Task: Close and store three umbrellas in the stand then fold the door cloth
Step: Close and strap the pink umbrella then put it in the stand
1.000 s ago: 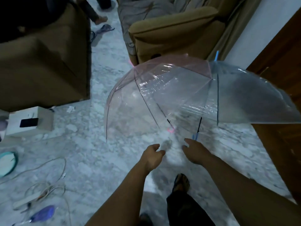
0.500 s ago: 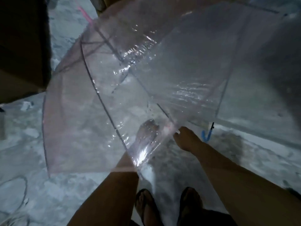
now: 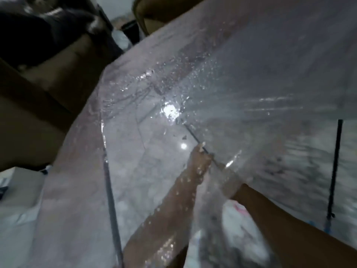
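A clear umbrella with a pink tint (image 3: 212, 74) is open and lifted close to my face, so its wet canopy fills most of the view. Through the plastic I see my left hand (image 3: 200, 161) gripping its thin dark shaft. My right forearm (image 3: 270, 213) reaches in from the lower right, and that hand disappears behind the canopy's edge, its fingers hidden. A second clear umbrella stands open at the right, showing its black shaft (image 3: 335, 167) and a blue handle (image 3: 327, 225) near the floor.
A brown sofa (image 3: 38, 113) fills the left side, with a white box (image 3: 21, 182) on the marble floor below it. Another brown armchair (image 3: 154, 14) stands at the back. The picture is blurred by motion.
The pink-tinted umbrella has come up off the floor towards my face. My left hand has gone in under the canopy and taken the shaft. My right hand has slipped behind the canopy's edge.
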